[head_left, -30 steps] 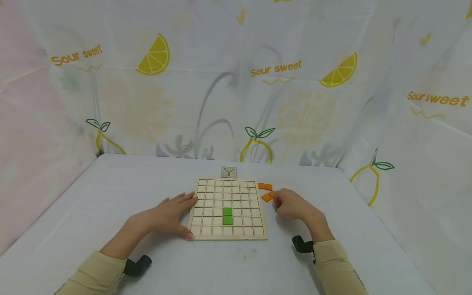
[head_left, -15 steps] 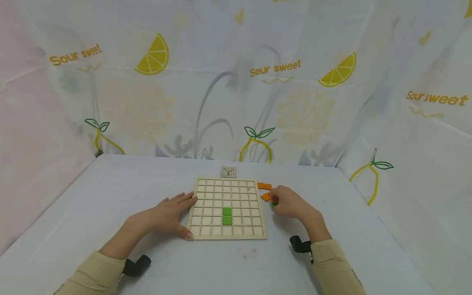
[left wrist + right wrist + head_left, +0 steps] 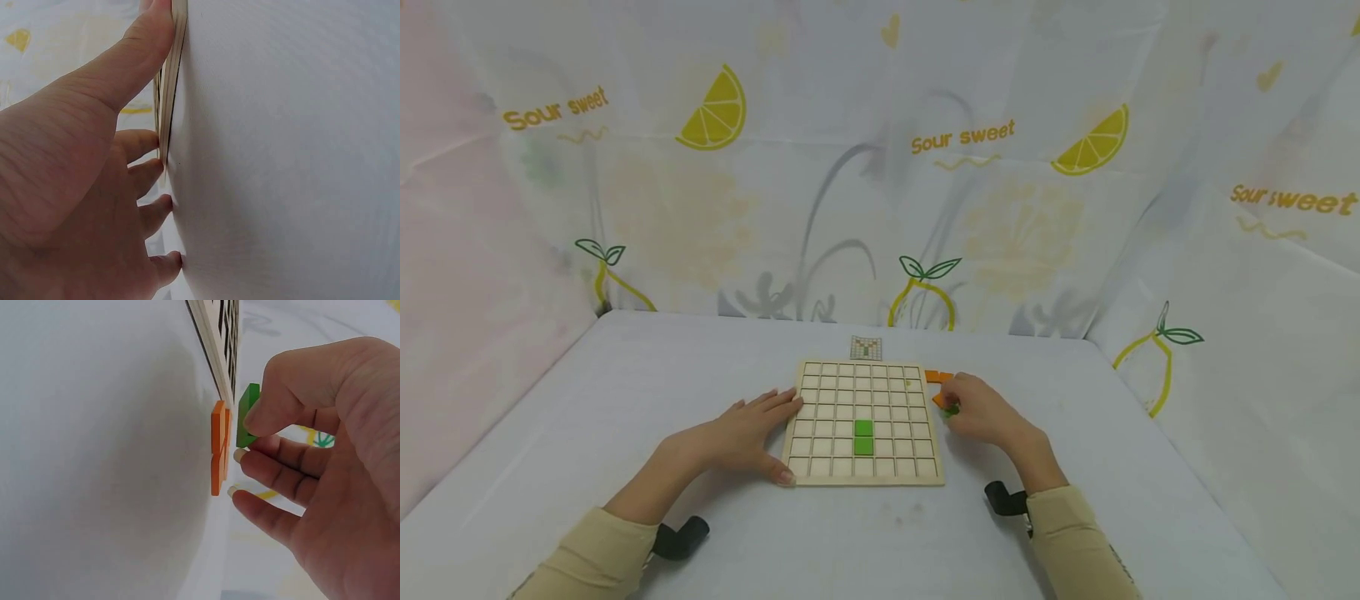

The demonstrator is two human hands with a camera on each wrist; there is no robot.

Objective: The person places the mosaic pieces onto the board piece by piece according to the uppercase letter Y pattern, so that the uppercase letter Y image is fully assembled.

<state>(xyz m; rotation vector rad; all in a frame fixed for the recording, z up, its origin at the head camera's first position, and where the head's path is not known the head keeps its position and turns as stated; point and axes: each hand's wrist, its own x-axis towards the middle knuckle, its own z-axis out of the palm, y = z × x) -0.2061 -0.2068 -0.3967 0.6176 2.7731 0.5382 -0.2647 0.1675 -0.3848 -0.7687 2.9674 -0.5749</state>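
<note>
One green tile [image 3: 247, 411] is pinched in the right hand [image 3: 983, 412], near the orange tiles [image 3: 216, 430]; probably it is light, stiff and smooth, best held by opposite edges. The left hand [image 3: 741, 435], spread wide, touches the wooden board [image 3: 824, 411].

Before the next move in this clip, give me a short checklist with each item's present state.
1. Left hand touching the board: ok, at its left edge.
2. Held green tile pinched by the right hand: ok, between thumb and finger.
3. Held green tile over the board: not ok, it is off to the right.
4. Placed green tiles within their cells: ok, two neighbouring cells of one column.
5. Orange tiles off the board: ok, beside its right edge.
6. Card readable cell by cell: cannot tell, too small here.
</note>
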